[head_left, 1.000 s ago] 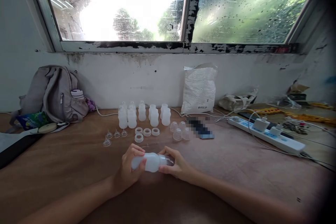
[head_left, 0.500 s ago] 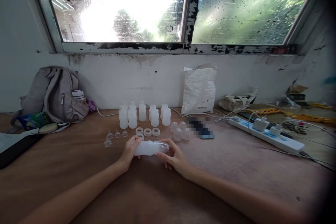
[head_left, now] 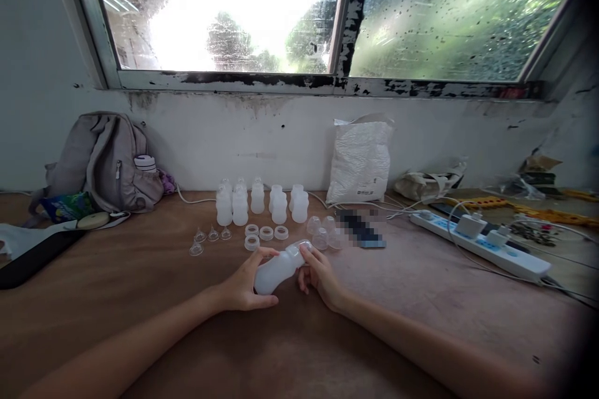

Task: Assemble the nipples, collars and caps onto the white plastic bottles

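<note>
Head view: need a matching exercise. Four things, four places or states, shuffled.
Things
1. bottle with a clear cap
2. white rings
3. backpack
4. power strip

Places or states
A. at the left, by the wall
B. has white plugs in it
C. tilted, held by the left hand and right hand
D. between the teats and the clear domes

Pairs: 1-C, 2-D, 3-A, 4-B

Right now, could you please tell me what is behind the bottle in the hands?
Beyond the held bottle lie white rings, with standing bottles farther back and clear caps to the right. Whatever the bottle, left hand and right hand cover on the table cannot be seen.
</note>
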Demonstrator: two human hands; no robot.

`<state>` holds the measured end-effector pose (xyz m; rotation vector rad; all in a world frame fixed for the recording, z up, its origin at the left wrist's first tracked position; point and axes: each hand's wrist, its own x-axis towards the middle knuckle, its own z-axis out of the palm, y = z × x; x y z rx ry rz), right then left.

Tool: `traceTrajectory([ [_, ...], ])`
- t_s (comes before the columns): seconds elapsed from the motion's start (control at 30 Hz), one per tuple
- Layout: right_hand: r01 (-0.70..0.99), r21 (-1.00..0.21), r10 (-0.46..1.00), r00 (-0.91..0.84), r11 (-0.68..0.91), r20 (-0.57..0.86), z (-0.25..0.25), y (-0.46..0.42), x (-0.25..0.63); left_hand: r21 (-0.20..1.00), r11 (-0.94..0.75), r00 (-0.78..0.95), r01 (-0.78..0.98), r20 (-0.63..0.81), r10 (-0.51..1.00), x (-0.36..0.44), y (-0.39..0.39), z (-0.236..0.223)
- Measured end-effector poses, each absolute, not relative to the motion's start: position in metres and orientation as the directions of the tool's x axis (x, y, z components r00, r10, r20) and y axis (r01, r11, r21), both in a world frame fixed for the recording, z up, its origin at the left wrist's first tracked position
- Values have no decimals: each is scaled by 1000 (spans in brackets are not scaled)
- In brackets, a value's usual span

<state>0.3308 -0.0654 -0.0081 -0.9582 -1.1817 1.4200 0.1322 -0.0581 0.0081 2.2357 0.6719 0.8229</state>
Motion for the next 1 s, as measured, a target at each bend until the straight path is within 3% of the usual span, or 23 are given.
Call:
traceTrajectory([
  [0.2, -174, -984, 950, -301, 32, 84, -5, -68, 332, 842, -499, 677, 205, 246, 694, 132, -51, 3],
  [0.5, 9, -994, 925, -368, 112, 100, -11, -66, 322, 449, -785, 681, 427, 412, 606, 136, -61, -5],
  [0.6, 106, -979, 929, -348, 175, 128, -15, -62, 311, 404, -789, 679, 462, 411, 608, 135, -58, -8],
  [0.8, 323, -822, 880, -249, 469, 404, 17, -29, 299, 406, -659, 558, 633, 351, 752, 133, -49, -21],
  [0.9, 394, -807, 894, -114, 441, 433, 41, 8, 294, 360, -635, 535, 683, 346, 771, 133, -49, -23],
  [1.0, 604, -722, 914, -28, 337, 404, 50, 44, 280, 305, -672, 569, 675, 365, 737, 135, -51, -20],
])
